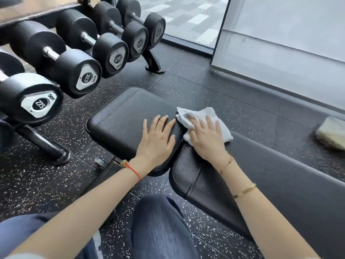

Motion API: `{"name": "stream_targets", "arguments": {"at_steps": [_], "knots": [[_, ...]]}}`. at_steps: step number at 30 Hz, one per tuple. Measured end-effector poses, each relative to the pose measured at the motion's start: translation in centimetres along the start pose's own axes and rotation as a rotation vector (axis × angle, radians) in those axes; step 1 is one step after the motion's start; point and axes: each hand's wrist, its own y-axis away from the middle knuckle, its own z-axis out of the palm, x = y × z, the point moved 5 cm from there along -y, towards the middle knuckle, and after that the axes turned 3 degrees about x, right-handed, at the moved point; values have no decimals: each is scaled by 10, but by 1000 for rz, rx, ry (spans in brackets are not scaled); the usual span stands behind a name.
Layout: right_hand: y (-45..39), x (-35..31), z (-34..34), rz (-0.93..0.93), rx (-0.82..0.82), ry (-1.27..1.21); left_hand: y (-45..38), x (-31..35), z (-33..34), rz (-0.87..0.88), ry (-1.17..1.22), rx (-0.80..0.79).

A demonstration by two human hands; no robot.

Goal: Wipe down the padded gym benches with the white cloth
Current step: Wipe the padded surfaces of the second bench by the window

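A black padded gym bench stands in front of me, with a square seat pad [121, 120] on the left and a long back pad [270, 182] running to the right. The white cloth [222, 128] lies over the gap where the two pads meet. My right hand [207, 137] presses flat on the cloth with straight fingers. My left hand [158, 141] rests flat on the seat pad, just left of the cloth, fingers spread.
A rack of black dumbbells [80, 71] stands close on the left, its foot [46, 146] reaching toward the bench. A grey wall panel [280, 53] runs along the right. A pale cloth or sponge [330, 133] lies on the speckled floor beyond the back pad. My knee [158, 227] is below.
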Motion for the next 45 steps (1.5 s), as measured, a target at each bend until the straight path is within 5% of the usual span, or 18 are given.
{"name": "stream_targets", "arguments": {"at_steps": [6, 13, 20, 28, 45], "knots": [[49, -10, 10, -177, -43, 12, 0, -3, -1, -4, -32, 22], [-11, -8, 1, 50, -26, -41, 4, 0, -7, 9, -27, 23], [92, -13, 2, 16, 36, 37, 8, 2, -6, 39, -26, 86], [121, 74, -16, 386, 65, -12, 24, 74, -10, 235, 179, 40], [93, 78, -3, 501, 84, -38, 39, 106, 15, 242, 151, 12]]}}
